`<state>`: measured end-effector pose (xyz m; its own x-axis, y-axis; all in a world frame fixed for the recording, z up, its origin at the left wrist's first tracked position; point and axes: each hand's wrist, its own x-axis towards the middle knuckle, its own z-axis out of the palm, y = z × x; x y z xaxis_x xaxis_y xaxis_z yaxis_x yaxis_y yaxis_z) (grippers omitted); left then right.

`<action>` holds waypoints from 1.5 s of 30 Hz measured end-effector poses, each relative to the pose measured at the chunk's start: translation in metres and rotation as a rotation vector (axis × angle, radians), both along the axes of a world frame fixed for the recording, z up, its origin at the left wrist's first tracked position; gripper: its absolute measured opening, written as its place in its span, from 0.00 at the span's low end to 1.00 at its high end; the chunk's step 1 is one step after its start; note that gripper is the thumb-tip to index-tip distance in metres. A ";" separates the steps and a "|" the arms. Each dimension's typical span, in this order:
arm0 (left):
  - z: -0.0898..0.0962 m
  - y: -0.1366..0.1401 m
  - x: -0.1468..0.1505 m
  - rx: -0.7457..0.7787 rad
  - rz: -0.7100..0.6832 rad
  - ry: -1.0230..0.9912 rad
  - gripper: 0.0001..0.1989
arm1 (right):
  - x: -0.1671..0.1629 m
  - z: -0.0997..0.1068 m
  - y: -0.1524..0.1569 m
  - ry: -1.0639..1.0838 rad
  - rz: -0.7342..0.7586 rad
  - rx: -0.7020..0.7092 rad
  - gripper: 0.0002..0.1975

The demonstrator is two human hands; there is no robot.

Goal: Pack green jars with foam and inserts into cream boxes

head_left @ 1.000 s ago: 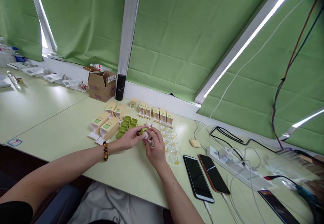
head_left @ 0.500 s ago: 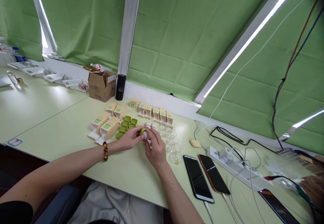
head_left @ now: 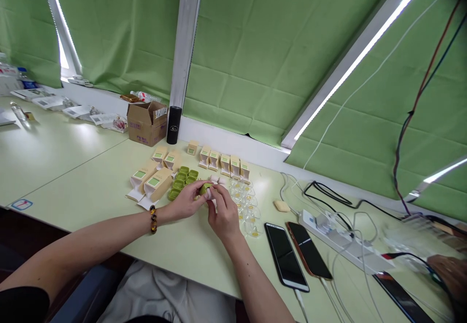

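Observation:
In my left hand [head_left: 187, 202], closed, is a small green square-looking cup [head_left: 205, 187], tilted toward the right. The fingers of my right hand [head_left: 224, 214] are pinched on a small whitish piece [head_left: 208, 194] at the cup's mouth; fingers hide much of both. Left of the hands, several green cups [head_left: 178, 185] stand in rows on the table. Just behind my fingers lie several pale pinkish-white pieces [head_left: 219, 180], partly covered. To the right sit rows of clear plastic covers [head_left: 251, 212] with yellow spots.
Small cream boxes [head_left: 158, 183] stand at left and in a back row [head_left: 225, 165]. Behind are a carton [head_left: 146, 126] and a black tumbler [head_left: 174, 126]. Phones [head_left: 286, 257], a power strip [head_left: 339, 242] and cables lie right. Another person's hand [head_left: 448, 272] shows at the right edge.
My hands stay together on the cup and white piece, with only a slight shift of the fingers and cup. At the far right, the other person's hand has moved slightly.

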<state>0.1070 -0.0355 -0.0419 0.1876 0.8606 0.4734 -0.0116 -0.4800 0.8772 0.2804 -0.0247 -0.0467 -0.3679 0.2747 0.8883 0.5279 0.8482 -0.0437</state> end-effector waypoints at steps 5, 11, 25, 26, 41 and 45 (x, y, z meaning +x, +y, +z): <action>-0.005 0.000 0.000 0.083 0.121 0.062 0.23 | -0.001 -0.002 0.001 -0.015 -0.021 0.052 0.21; -0.001 -0.004 0.003 0.143 0.197 0.116 0.21 | -0.003 0.000 0.000 -0.009 -0.030 0.099 0.22; -0.007 0.000 0.002 -0.001 0.010 0.023 0.30 | 0.000 -0.005 0.002 -0.004 0.018 -0.007 0.26; -0.008 0.001 0.003 -0.011 0.019 0.025 0.31 | 0.000 -0.006 0.001 -0.008 0.027 -0.026 0.26; 0.004 0.002 0.000 -0.108 -0.112 -0.100 0.28 | -0.006 -0.006 0.000 0.076 0.045 -0.104 0.24; 0.006 0.000 0.000 -0.114 -0.125 -0.113 0.28 | -0.006 -0.008 0.000 0.078 0.041 -0.098 0.25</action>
